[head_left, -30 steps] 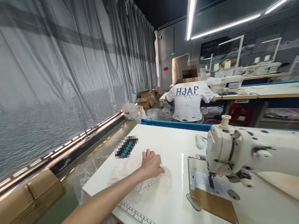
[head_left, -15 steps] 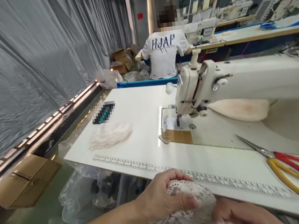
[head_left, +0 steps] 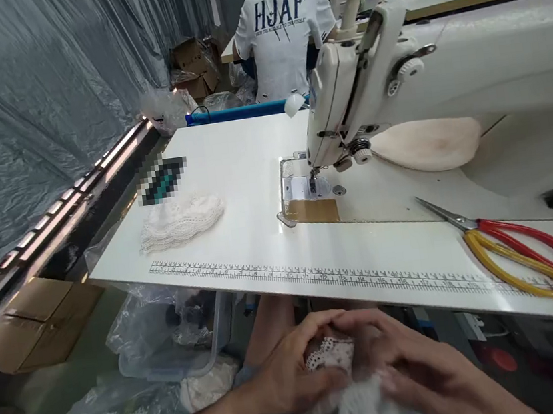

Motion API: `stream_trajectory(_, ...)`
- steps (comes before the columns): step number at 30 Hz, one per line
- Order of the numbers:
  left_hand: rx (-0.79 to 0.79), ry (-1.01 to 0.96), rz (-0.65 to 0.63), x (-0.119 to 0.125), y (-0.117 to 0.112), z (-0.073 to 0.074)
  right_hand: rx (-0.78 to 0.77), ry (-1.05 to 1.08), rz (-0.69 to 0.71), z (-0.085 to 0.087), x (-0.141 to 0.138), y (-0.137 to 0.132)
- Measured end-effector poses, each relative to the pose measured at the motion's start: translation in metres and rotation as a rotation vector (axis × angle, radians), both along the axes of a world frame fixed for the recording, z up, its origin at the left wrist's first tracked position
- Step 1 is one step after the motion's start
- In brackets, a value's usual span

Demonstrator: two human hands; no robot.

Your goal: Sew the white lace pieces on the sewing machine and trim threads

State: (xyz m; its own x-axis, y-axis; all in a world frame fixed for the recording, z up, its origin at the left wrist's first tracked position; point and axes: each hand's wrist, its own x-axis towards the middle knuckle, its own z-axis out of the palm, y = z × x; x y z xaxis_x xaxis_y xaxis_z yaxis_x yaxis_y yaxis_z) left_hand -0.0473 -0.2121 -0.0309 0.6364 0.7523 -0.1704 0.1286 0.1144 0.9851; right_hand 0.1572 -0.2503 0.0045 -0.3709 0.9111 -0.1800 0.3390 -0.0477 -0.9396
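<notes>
My left hand (head_left: 296, 369) is closed round a piece of white lace (head_left: 335, 354) with a scalloped, holed edge, held low over my lap in front of the table. Curled over the lace from the other side is my right hand (head_left: 405, 352), its fingers blurred by motion but gripping the fabric. The lower part of the lace hangs down between both hands, smeared and partly hidden. On the table, a folded stack of white lace (head_left: 182, 220) lies to the left of the sewing machine (head_left: 338, 98).
Scissors (head_left: 508, 246) with red and yellow handles lie at the table's right. A printed ruler (head_left: 289, 274) runs along the front edge. A pale pad (head_left: 430, 144) rests under the machine arm. A clear plastic bin (head_left: 169, 364) and a cardboard box (head_left: 36, 324) stand at lower left. A co-worker (head_left: 281, 38) sits ahead.
The view has tilted downward. My right hand has come up beside the left, and the lace has been drawn together between them, lower and clear of the table edge.
</notes>
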Motion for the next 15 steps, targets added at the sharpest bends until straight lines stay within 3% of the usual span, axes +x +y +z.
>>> stream_trajectory(6,0.033,0.067,-0.053,0.008,-0.007,-0.006,-0.268,0.108,-0.010,-0.018,-0.005,0.002)
stream_trajectory(15,0.017,0.128,0.013,0.007,-0.008,0.003,-0.167,-0.042,-0.013,-0.022,-0.005,0.000)
